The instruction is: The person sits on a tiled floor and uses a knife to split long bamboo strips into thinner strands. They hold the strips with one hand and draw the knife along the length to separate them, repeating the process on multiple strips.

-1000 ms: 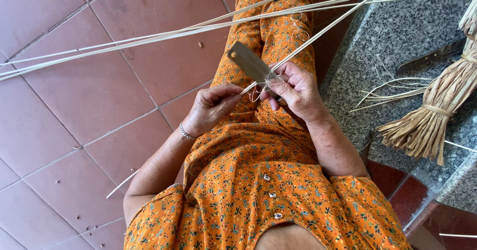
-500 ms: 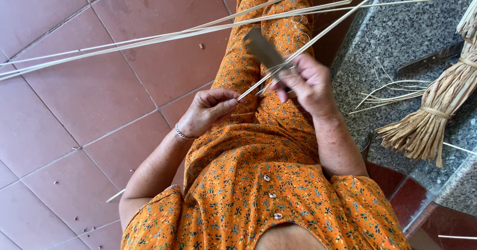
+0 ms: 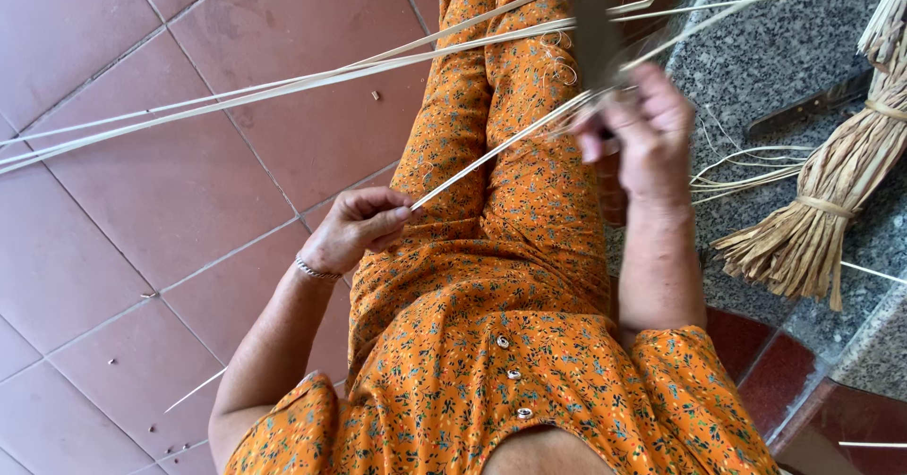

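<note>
In the head view, the left hand (image 3: 357, 228) pinched the near end of a thin pale split-cane strip (image 3: 491, 152) between thumb and fingers, just above the lap of the orange flowered dress (image 3: 491, 362); the right hand (image 3: 635, 135) was closed on a blurred dark flat blade (image 3: 595, 26) set against the same strip farther up, the two hands well apart; the strip ran taut between them and on toward the upper right. Left of the knees lay open reddish tiled floor (image 3: 170, 182), crossed by a bundle of long pale cane strips (image 3: 283, 83); on the right a speckled grey stone ledge (image 3: 756, 59) hemmed the right arm, bearing a tied bundle of tan dried fibre (image 3: 831, 201) and loose curled shavings (image 3: 727, 168).
</note>
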